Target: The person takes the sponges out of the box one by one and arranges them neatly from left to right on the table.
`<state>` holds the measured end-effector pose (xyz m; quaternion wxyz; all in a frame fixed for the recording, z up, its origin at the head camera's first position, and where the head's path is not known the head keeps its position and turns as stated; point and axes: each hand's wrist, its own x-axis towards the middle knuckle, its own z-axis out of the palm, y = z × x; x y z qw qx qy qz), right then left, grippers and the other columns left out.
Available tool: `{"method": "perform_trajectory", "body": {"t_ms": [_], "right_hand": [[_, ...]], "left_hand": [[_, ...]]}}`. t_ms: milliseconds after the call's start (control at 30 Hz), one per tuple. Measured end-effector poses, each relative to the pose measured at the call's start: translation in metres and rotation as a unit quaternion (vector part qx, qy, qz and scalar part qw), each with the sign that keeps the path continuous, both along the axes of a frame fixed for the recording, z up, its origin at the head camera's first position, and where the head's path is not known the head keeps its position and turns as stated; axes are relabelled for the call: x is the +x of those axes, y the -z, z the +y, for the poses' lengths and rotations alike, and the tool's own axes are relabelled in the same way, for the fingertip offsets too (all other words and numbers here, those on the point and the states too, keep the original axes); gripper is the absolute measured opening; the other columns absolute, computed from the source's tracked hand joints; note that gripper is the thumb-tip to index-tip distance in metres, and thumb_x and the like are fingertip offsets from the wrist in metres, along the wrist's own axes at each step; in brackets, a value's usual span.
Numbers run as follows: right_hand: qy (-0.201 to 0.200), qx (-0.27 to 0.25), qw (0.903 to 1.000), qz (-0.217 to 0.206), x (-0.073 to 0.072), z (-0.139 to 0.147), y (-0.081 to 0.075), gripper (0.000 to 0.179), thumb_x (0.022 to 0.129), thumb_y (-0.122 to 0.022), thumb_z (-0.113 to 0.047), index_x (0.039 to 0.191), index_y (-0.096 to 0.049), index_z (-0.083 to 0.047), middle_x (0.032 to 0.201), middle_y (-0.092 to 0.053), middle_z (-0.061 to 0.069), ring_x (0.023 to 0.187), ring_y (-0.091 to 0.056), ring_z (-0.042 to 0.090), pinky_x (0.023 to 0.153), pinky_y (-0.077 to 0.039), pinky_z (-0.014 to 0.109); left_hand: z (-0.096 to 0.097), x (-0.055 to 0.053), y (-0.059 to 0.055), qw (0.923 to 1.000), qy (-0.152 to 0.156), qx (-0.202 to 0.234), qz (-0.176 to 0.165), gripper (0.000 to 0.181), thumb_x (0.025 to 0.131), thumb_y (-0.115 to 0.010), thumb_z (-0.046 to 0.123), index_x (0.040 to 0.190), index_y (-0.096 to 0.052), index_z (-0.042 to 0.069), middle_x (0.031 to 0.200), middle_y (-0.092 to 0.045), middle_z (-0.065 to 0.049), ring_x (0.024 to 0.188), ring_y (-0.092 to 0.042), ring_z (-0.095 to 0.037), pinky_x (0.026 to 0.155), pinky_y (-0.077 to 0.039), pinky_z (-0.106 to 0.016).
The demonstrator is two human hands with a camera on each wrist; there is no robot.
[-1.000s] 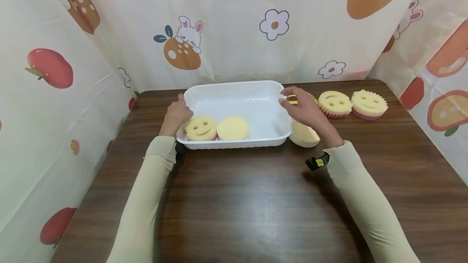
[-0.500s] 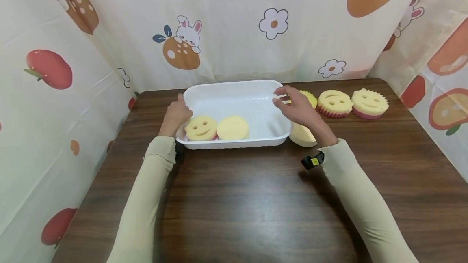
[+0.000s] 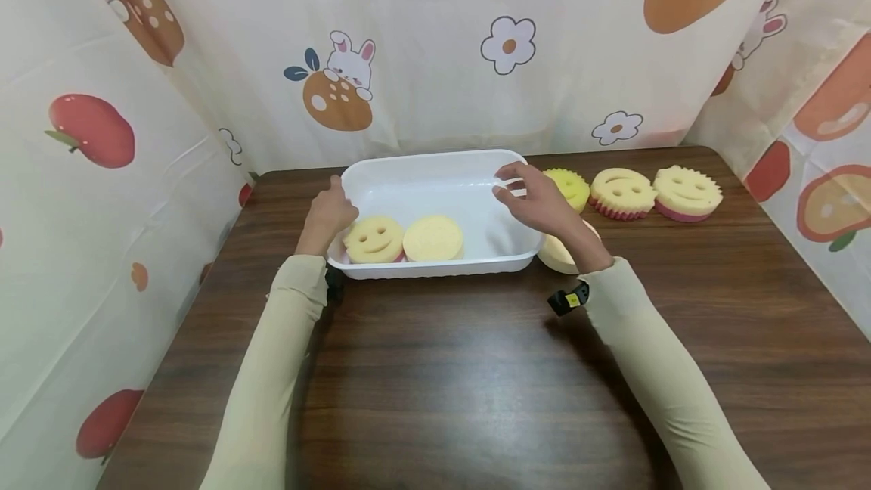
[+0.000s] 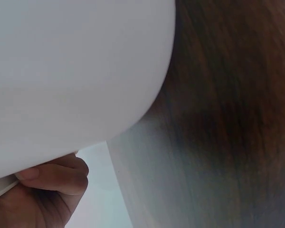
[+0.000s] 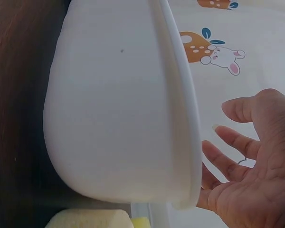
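Note:
My left hand (image 3: 330,212) grips the left rim of a white plastic tray (image 3: 469,210); in the left wrist view the curled fingers (image 4: 61,178) are at its edge. Inside, along the near wall, lie a smiley-face sponge (image 3: 373,240) and a plain round pale-yellow sponge (image 3: 433,238), side by side. Over the tray's right end hovers my right hand (image 3: 537,199), holding nothing, its thumb and fingers spread apart. The right wrist view shows that hand (image 5: 256,161) beside the tray's rim (image 5: 192,118); whether the lower fingers touch it I cannot tell.
Right of the tray, a pale sponge (image 3: 556,255) is partly hidden by my right forearm. Behind it lies a bright yellow sponge (image 3: 570,187), then two smiley-face sponges (image 3: 622,191) with red undersides. A patterned curtain (image 3: 435,59) borders the dark wooden table (image 3: 435,369).
My right hand has moved left from the tray's right rim to above its interior, uncovering the bright yellow sponge. The left hand and the tray have stayed in place.

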<state>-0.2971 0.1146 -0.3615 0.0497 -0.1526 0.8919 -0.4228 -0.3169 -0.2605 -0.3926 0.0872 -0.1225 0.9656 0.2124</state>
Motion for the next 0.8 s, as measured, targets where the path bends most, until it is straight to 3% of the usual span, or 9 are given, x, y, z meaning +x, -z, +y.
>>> {"method": "perform_trajectory", "body": {"t_ms": [800], "right_hand": [[-0.029,0.010,0.9995,-0.006,0.003,-0.028,0.004,0.043,0.100,-0.055,-0.032,0.134,-0.050,-0.008,0.140,-0.053,0.014,0.130,-0.053,0.034,0.105,-0.048,0.048]], "left_hand": [[0.000,0.000,0.001,1.0000,0.004,-0.008,0.002,0.078,0.096,-0.045,0.020,0.157,-0.001,0.000,0.132,-0.053,-0.033,0.116,-0.058,-0.043,0.097,-0.050,-0.054]]}}
